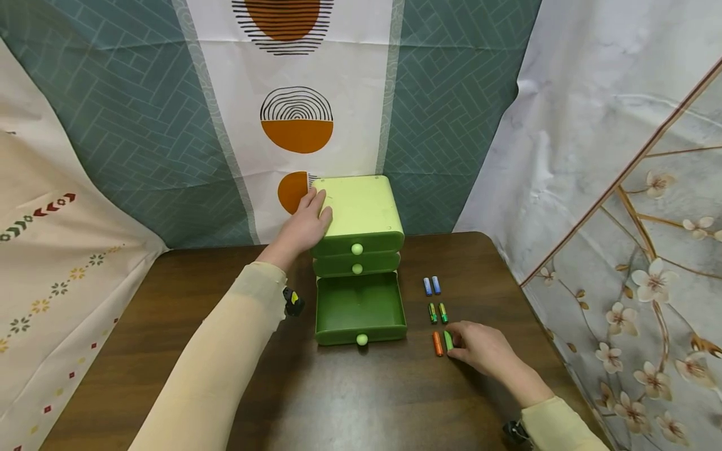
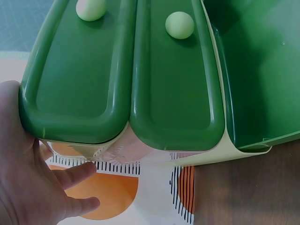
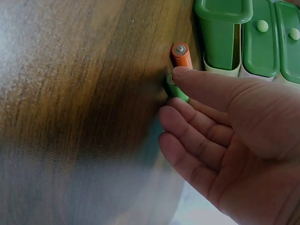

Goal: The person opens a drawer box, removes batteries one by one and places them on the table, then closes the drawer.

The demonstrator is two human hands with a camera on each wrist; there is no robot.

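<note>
A small cabinet with a pale green top and dark green drawer fronts stands at the back of the table. Its bottom drawer is pulled out with nothing visible inside; the two upper ones are closed. My left hand rests against the cabinet's upper left edge, fingers extended along the side in the left wrist view. At the right, my right hand pinches a green battery between thumb and fingers, low at the table. Just left of it, an orange battery lies apart from the fingers.
Beyond the right hand lie two green-and-black batteries, and farther back two blue-and-white batteries. The brown wooden table meets a hanging patterned cloth at the back and a floral cloth on the right.
</note>
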